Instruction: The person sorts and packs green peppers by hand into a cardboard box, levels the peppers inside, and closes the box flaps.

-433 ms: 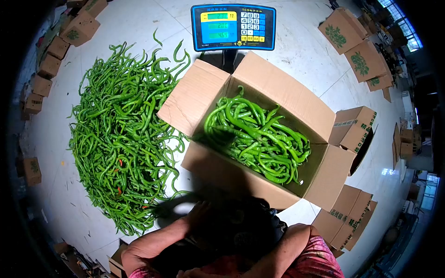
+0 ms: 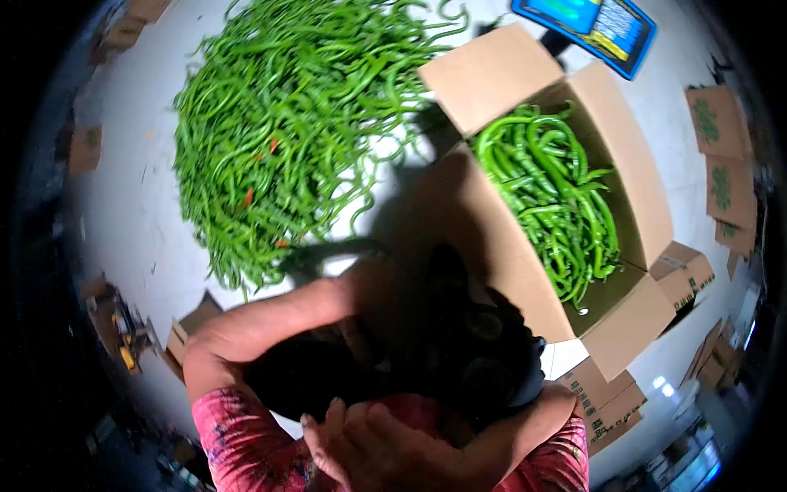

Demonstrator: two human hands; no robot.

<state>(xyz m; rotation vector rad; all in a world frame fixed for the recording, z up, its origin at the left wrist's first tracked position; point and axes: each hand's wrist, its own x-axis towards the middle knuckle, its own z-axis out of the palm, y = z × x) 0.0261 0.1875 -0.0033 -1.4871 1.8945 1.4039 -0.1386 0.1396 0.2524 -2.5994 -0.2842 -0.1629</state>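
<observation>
My left hand (image 2: 369, 283) is in deep shadow, nearest to the lower edge of the pepper pile and the box's near flap; its fingers cannot be made out. My right hand (image 2: 352, 443) is drawn across in front of my chest, close to my pink patterned shirt, with its fingers stretched out and apart and nothing seen in it. A heap of long green peppers (image 2: 279, 115), with a few red ones, lies on the floor at the left. To the right stands an open cardboard box (image 2: 635, 180) partly filled with green peppers (image 2: 549, 180).
Behind the box is a weighing scale's blue-framed display (image 2: 631, 41), partly cut off. Other cartons (image 2: 602, 402) stand beside the box at the right, with more cartons (image 2: 721, 123) farther back. A small open carton (image 2: 188, 324) sits near my left elbow.
My view has turned and tilted down, so the box and the display sit farther right and the heap higher. My right hand has risen into fuller view before my chest.
</observation>
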